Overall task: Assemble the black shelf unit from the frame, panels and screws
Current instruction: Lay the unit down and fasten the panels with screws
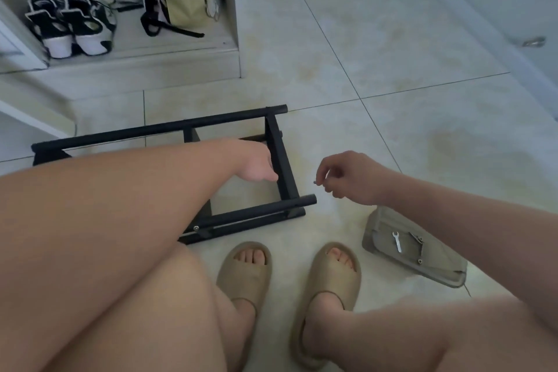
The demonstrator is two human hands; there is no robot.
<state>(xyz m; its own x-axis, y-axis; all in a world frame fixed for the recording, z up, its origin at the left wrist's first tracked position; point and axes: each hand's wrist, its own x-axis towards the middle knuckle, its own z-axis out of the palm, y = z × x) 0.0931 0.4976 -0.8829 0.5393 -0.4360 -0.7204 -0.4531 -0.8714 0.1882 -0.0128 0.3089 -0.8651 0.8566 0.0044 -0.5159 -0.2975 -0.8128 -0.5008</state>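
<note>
A pair of open-toed slides is worn: the left slide (246, 276) is seen at about 6 o'clock, the right slide (330, 284) just beside it toward 5 o'clock. Both are moulded in one piece in matte sandy beige, with a broad rounded strap and a thick sole. The left hand (256, 164), the right hand (350, 178), both forearms and both legs are left bare.

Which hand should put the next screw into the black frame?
The right hand: its grip pinches a small screw just beside the frame at its end bar. The left hand is at that bar, seemingly steadying it.
</note>
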